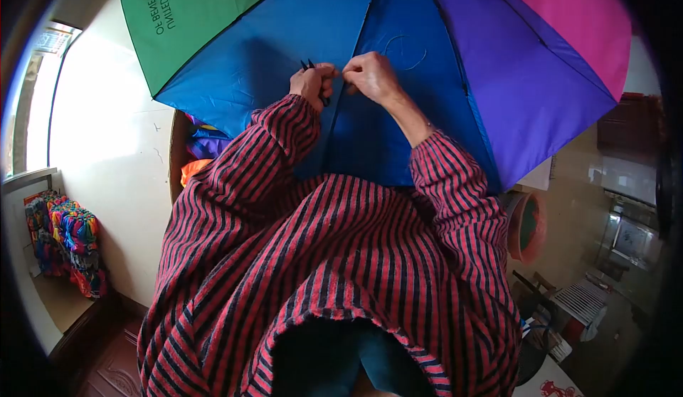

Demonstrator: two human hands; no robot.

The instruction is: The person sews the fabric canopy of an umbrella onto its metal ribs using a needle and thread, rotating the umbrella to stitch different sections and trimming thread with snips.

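We see an open umbrella (455, 55) spread across the top of the view, its panels green, blue, purple and pink. Both hands meet on the blue panel beside a rib. Our left hand (311, 84) is curled closed around small black scissors (316, 77), whose tips poke out above the knuckles. Our right hand (370, 75) is pinched shut on the blue fabric at the seam, touching the left. A loop of thread (407, 52) lies just beyond it. Striped sleeves (441, 183) cover both arms
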